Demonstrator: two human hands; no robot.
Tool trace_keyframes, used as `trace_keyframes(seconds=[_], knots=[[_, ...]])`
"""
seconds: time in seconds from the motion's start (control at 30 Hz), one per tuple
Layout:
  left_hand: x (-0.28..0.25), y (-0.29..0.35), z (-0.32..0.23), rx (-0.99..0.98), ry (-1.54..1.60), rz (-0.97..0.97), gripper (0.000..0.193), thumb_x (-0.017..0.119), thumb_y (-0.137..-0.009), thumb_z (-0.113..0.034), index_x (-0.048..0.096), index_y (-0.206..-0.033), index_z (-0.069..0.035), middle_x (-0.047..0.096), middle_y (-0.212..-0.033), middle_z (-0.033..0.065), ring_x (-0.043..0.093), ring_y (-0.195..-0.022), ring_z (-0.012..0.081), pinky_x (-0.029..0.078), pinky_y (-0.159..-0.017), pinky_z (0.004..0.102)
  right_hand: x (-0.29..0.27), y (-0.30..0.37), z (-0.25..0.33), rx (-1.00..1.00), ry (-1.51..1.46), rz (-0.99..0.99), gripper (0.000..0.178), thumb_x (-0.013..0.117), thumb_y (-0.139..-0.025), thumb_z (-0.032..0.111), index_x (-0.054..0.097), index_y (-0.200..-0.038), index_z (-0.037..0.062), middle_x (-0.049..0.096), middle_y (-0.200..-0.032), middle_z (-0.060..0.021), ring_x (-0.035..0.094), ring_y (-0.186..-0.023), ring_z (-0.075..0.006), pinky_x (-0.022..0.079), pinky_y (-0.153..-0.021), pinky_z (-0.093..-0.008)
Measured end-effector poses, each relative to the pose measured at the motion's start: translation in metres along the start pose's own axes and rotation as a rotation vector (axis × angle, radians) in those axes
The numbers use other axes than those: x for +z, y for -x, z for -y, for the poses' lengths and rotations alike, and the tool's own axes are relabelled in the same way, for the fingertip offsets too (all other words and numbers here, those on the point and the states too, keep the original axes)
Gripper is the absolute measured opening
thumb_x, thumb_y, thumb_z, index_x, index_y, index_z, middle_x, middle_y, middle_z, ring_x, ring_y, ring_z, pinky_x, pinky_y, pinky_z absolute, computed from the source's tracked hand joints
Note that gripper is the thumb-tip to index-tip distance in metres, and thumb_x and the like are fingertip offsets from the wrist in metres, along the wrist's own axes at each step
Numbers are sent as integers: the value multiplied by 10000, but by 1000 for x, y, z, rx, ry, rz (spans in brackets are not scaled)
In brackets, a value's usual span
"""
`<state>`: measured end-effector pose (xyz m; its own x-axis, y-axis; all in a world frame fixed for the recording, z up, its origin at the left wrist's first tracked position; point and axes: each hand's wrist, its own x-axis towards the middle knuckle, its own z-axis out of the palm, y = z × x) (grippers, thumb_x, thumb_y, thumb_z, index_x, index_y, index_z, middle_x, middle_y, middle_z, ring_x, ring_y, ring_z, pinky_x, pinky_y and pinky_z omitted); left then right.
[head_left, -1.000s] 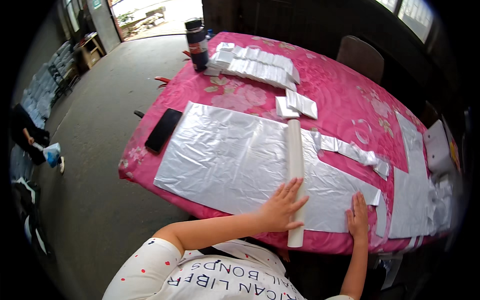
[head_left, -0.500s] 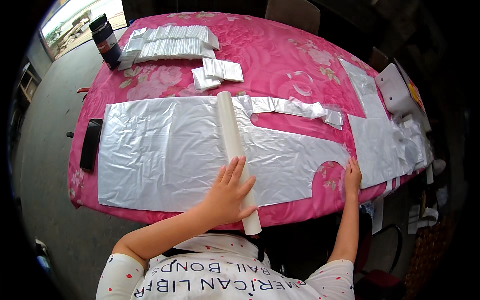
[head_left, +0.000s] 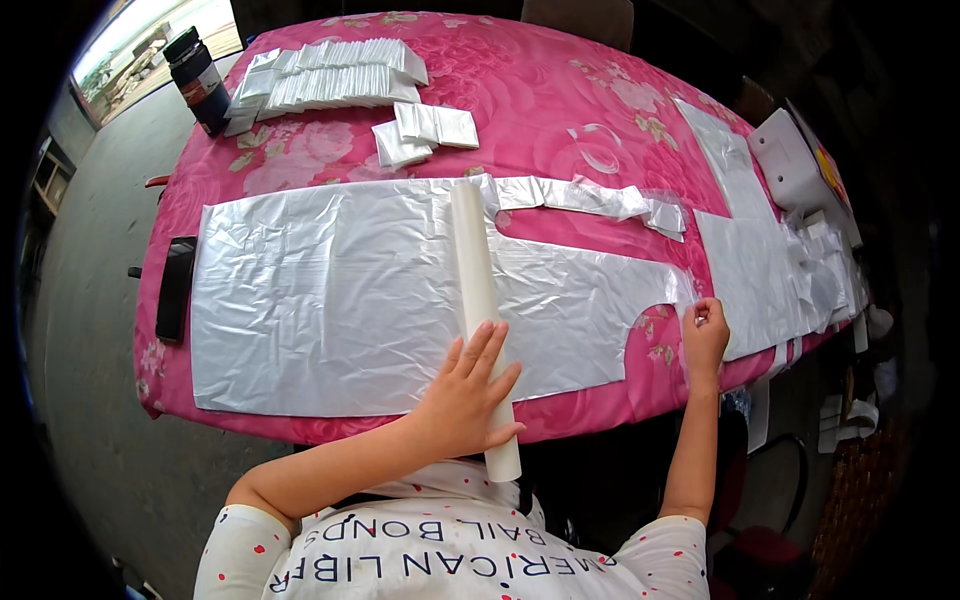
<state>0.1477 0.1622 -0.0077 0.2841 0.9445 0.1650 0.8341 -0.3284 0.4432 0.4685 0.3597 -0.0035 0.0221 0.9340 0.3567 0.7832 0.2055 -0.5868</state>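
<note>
A thin white plastic apron lies spread out, wrinkled, with curved cut-outs at its right part. Across its middle rests a long white tube, its near end jutting past the table edge. My left hand lies on the tube's near part with fingers spread, not wrapped round it. At the apron's narrow right end, my right hand is closed in a pinch on the plastic, slightly raised. A folded strip of the apron runs along its far right side.
Folded plastic packets are stacked at the far left beside a dark jar; several more packets lie nearer. A black phone sits by the left edge. More plastic sheets and a white box occupy the right side.
My right hand has curled its fingers and lifted the apron's end a little. The tube's far end has shifted slightly right; my left hand stays on it.
</note>
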Motion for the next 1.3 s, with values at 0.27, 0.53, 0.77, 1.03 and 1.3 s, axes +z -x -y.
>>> trace_keyframes(seconds=[0.27, 0.53, 0.77, 1.03, 1.3], knots=[[-9, -4, 0, -405, 1508, -102, 382, 589, -863, -169, 484, -1193, -6, 452, -1288, 188, 486, -1156, 237, 412, -937, 343, 40, 101, 170, -52, -664, 671, 229, 652, -785, 56, 581, -999, 12, 599, -844, -28, 560, -682, -85, 456, -622, -217], [-67, 48, 107, -815, 1533, 89, 219, 603, -862, -209, 585, -962, -16, 652, -851, 85, 624, -744, 143, 493, -681, 285, 38, 150, 204, -613, -471, 699, 351, 712, -725, 195, 599, -1022, 46, 614, -915, -94, 595, -754, -260, 489, -663, -342], [-134, 152, 193, -1096, 1221, -80, 94, 596, -842, -104, 589, -852, -10, 647, -759, 91, 613, -647, 138, 494, -608, 254, 28, 166, 176, -236, 3, 688, 463, 698, -692, 464, 580, -835, 40, 609, -690, -77, 592, -615, -239, 460, -545, -347], [-151, 150, 186, -857, 63, -13, 190, 620, -769, -60, 574, -935, 20, 633, -898, 128, 609, -812, 249, 479, -735, 318, 33, 177, 178, 47, -30, 1033, 437, 616, -746, 449, 649, -846, 25, 637, -695, -160, 627, -638, -319, 489, -594, -393], [-62, 31, 94, -133, 106, -347, 460, 585, -787, -49, 460, -1226, 9, 469, -1268, 163, 451, -1155, 336, 382, -958, 383, 29, 177, 175, 117, -58, 1092, 418, 602, -754, 445, 658, -841, 40, 643, -714, -158, 629, -664, -322, 489, -620, -381]])
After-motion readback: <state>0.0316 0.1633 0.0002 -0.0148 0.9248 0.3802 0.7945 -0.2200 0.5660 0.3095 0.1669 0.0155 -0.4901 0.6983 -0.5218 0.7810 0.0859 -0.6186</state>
